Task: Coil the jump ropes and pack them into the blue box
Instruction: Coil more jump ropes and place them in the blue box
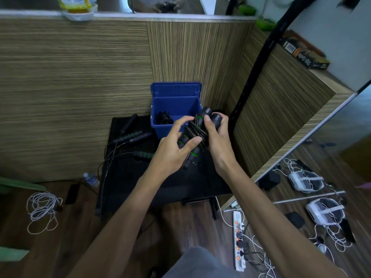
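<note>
A blue box [158, 127] stands open on a small black table [138, 185], its lid [176, 89] leaning against the wall. One coiled black rope [164, 117] lies inside it. In front of the box I hold a jump rope bundle [197, 133]: black handles with green rings, cord wound round them. My right hand [217, 131] grips the upper ends of the handles. My left hand [176, 148] holds the lower part, thumb on the wound cord. More jump rope handles [132, 135] and another handle [143, 154] lie uncoiled on the table's left side, with cords hanging off the edge.
Wood-grain wall panels close off the back and right. On the floor lie a water bottle [91, 179], a white cable bundle [43, 209], a phone [72, 193], a power strip [239, 241] with plugs, and white headsets [306, 180] at right.
</note>
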